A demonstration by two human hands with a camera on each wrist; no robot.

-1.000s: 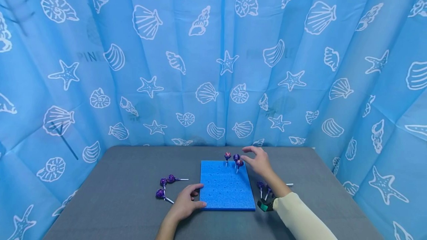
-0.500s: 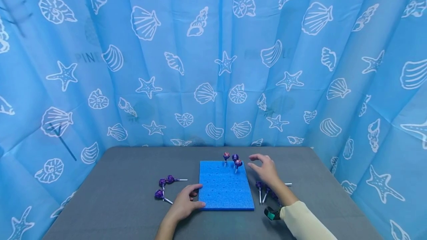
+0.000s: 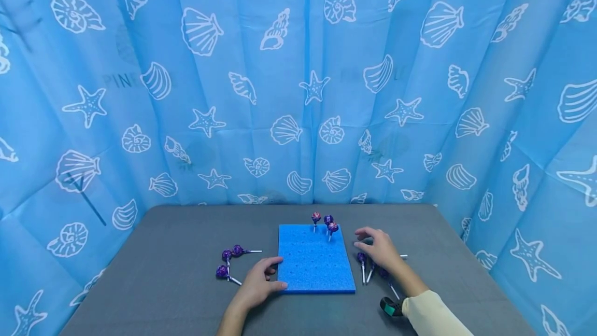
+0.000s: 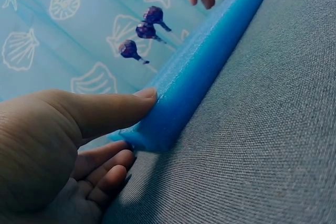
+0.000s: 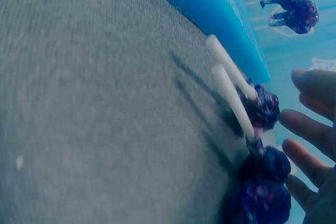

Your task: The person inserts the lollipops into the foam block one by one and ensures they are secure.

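A blue foam block (image 3: 317, 268) lies flat on the grey table. My left hand (image 3: 258, 285) holds its near left corner, thumb (image 4: 137, 99) on the edge and the other fingers bent along the side. Three wrapped lollipops stand upright at the block's far right; one is a red-topped lollipop (image 3: 316, 217). My right hand (image 3: 383, 249) hovers right of the block with nothing in it, fingers loosely bent. Purple lollipops lie right beneath it, one lollipop (image 3: 361, 257) just left of the palm; the hand and arm partly hide others. In the right wrist view the fingertips are close to a lollipop head (image 5: 262, 109).
Left of the block lie three purple lollipops (image 3: 222, 271) with white sticks. A blue curtain (image 3: 298, 92) with white shell prints hangs behind the table (image 3: 186, 305). A dark band with a green patch (image 3: 389, 307) is by the right sleeve.
My right hand has moved away from the standing lollipops, to the right and nearer, over the lollipops lying there. My left hand has stayed at the block's corner.
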